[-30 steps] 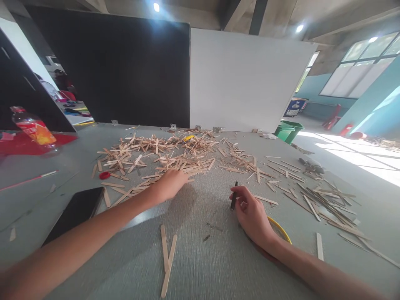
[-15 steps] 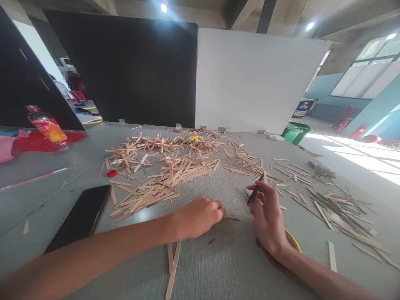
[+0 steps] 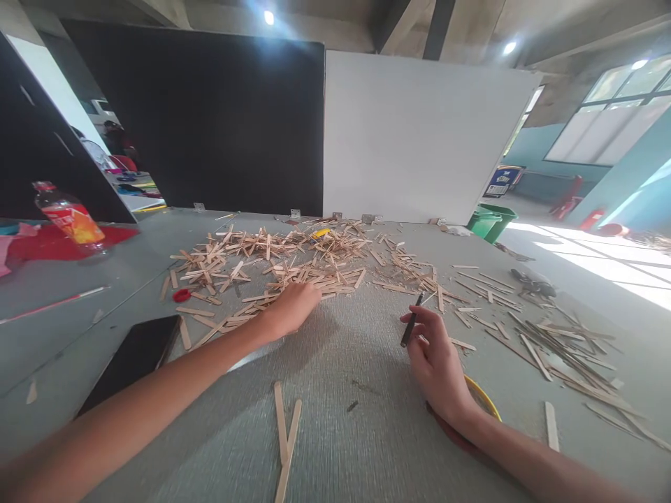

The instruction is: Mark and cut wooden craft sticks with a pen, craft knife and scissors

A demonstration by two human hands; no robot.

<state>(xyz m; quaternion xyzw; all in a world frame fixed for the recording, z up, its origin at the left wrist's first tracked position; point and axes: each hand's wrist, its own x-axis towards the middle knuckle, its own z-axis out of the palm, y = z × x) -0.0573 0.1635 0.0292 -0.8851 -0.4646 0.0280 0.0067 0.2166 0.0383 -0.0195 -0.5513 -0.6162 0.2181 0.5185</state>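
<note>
Black and white panels (image 3: 314, 133) stand behind the grey table (image 3: 356, 454). Through the head view I see a heap of wooden sticks (image 3: 343, 281) farther back. My left hand (image 3: 294, 307) is at its near edge, fingertips hidden, grip unclear to me; my right hand (image 3: 436, 363) holds a dark pen-like tool (image 3: 412, 327).

Setting: a workshop or craft space, by appearance; grey worktable (image 3: 356, 447) strewn with loose wooden sticks (image 3: 267, 243) and scraps, black board (image 3: 220, 126) at far left and white board (image 3: 409, 133) at far right standing along its far edge, small metal brackets (image 3: 368, 219) at their feet. Building looks semi-industrial: bare concrete ceiling (image 3: 346, 28), large paned window (image 3: 597, 133), light-blue wall (image 3: 529, 150) and green bins (image 3: 485, 223) at far right.
</note>
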